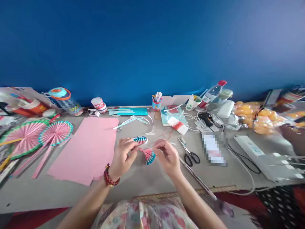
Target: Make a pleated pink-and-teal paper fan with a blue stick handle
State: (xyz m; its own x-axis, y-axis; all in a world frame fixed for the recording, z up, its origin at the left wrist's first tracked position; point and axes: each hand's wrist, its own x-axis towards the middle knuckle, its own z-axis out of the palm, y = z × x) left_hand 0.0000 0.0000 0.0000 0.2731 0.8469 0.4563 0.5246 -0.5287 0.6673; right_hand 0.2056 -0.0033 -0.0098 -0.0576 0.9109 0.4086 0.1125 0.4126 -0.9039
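Note:
My left hand, with a red bead bracelet on the wrist, pinches the narrow end of a small pleated pink paper fan with a teal edge. My right hand is closed in a pinch just to the right of that fan, and I cannot make out what its fingers hold. A second small pleated fan piece lies on the grey table just beyond my fingers.
A pink paper sheet lies left of my hands. Two finished round pink fans lie at far left. Scissors, a long ruler, a power strip, a pen cup and a water bottle lie right and behind.

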